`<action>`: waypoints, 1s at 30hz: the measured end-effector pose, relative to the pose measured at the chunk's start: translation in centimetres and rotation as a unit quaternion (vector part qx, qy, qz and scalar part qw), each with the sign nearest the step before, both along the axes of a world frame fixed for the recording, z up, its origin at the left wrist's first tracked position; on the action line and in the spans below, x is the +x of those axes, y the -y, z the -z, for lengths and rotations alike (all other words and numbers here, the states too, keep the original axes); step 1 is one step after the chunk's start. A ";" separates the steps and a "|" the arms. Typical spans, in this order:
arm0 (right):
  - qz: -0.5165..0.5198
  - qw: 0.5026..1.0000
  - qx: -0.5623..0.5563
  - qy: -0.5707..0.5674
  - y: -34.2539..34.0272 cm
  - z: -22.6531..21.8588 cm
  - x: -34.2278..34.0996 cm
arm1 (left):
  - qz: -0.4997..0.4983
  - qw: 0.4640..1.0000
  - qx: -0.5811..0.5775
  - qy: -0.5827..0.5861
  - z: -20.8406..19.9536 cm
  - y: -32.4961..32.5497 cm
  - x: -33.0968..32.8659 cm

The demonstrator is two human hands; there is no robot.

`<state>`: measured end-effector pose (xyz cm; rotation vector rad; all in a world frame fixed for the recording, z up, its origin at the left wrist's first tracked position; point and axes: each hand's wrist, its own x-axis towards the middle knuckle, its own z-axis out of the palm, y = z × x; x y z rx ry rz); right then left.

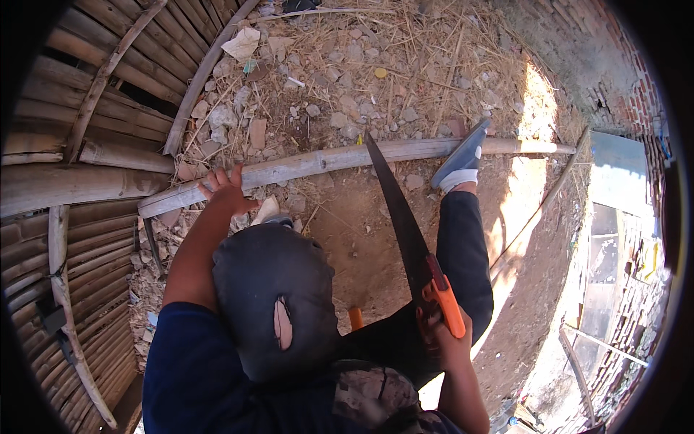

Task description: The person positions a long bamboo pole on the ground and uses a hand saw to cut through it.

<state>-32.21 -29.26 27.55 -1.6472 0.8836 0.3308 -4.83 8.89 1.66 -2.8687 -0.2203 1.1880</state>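
Note:
A long bamboo pole point(303, 165) lies across the rubble in front of me, its cut end at the left. My left hand point(225, 194) rests on that pole near its left end, fingers spread. In my right hand point(450, 338) is a handsaw point(399, 224), gripped by its orange handle. The dark blade points up and away, its tip close to the pole's near edge; whether they touch I cannot tell. My right foot, in a grey-blue shoe point(463, 155), is at the pole farther right. My bent left knee point(275, 282), in torn dark trousers, hides part of the ground.
A bamboo slat wall point(94, 181) stands at the left. Broken stones and straw point(347, 79) cover the far ground. Bare soil point(354, 253) lies between my legs, with a small orange object point(356, 318) there. At the right are a brick wall point(643, 94) and a leaning panel point(618, 170).

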 end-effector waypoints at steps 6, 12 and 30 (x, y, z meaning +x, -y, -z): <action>-0.015 0.999 0.029 0.028 0.7 5.3 3.6 | 0.000 1.000 -0.004 -0.001 -0.2 -0.3 0.2; -0.026 0.999 -0.011 0.021 0.1 -0.2 -3.2 | -0.005 1.000 -0.006 -0.004 -0.8 0.0 0.0; -0.034 0.996 -0.079 0.033 -2.0 -0.8 -0.9 | 0.003 1.000 -0.005 0.003 -0.1 -0.4 -0.1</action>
